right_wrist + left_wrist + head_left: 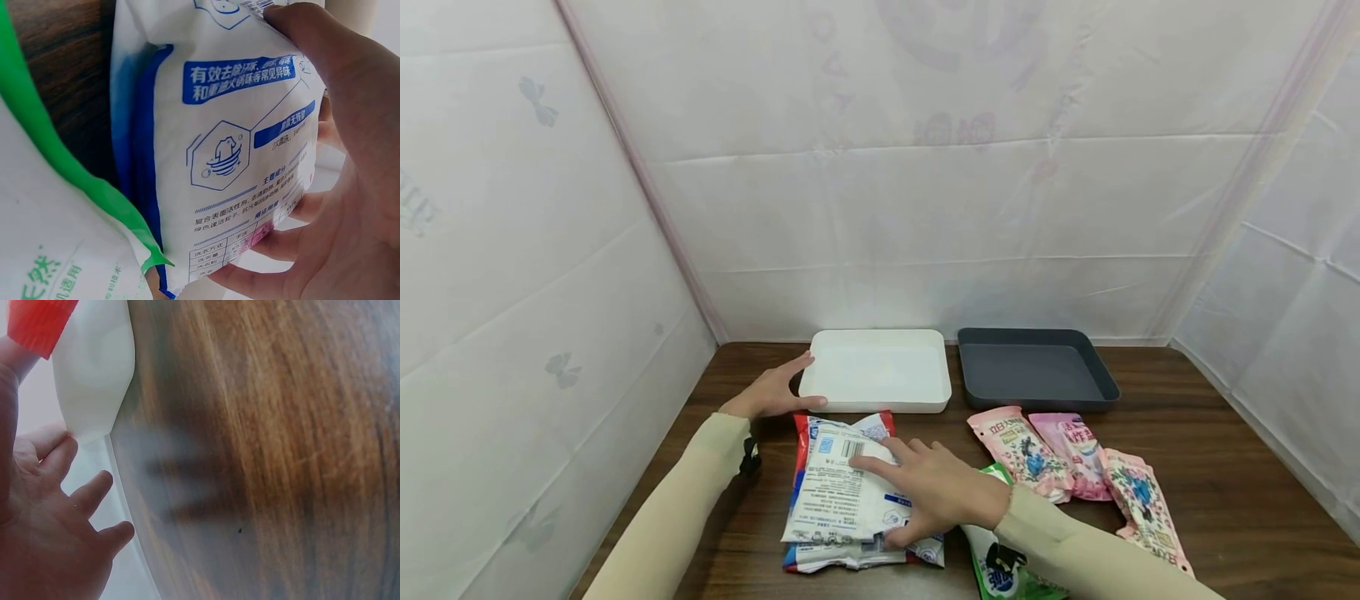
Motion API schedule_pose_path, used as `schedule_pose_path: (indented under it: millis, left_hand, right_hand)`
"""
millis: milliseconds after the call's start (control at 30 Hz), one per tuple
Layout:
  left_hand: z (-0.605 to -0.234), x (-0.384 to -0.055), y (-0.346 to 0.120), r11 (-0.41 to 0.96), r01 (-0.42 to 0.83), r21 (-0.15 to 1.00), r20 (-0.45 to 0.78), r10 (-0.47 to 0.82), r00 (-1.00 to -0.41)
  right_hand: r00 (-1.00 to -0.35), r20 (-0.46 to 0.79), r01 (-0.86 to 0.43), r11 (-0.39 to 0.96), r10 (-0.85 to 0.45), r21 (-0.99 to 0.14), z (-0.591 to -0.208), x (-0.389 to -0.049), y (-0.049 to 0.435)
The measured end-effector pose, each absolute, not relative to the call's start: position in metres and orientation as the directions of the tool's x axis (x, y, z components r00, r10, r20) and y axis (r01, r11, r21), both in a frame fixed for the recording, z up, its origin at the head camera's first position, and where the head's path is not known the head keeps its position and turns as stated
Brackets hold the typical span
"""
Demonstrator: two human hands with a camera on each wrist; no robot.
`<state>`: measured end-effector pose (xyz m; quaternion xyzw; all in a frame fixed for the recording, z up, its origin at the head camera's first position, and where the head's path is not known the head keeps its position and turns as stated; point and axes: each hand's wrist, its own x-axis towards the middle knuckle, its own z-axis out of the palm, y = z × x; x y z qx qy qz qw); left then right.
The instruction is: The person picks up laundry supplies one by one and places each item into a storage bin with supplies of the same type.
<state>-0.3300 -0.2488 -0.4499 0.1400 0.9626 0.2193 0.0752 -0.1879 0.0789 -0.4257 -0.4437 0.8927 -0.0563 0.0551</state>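
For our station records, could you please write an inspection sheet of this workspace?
Surface: dark wood-grain table.
Job's things: white packet, printed side up, on other packets; white tray behind; dark tray to its right.
Clutter: three pink packets at right; green-and-white packet partly hidden by the right sleeve.
Grippers: left hand spread at the white tray's left edge; right hand spread over the white packet.
Cables: nothing seen.
Surroundings: white printed sheeting.

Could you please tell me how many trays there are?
2: a white tray with the left hand at its left side, and a dark gray tray beside it on the right.
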Motion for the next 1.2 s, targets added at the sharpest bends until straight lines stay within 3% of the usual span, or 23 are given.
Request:
schedule_pose_path:
  millis: [333, 1200]
  left_hand:
    - [-0.455, -0.323, -0.251, 0.854, 0.238, 0.463, -0.074, 0.304, -0.95]
    - [-0.452, -0.32, -0.237, 0.831, 0.259, 0.492, -0.059, 0.329, -0.943]
  right_hand:
    - [-0.574, -0.044, -0.807, 0.573, -0.818, -0.143, -0.426, -0.185, 0.079]
    - [-0.592, 0.011, -0.792, 0.58, -0.806, -0.19, -0.429, -0.176, 0.087]
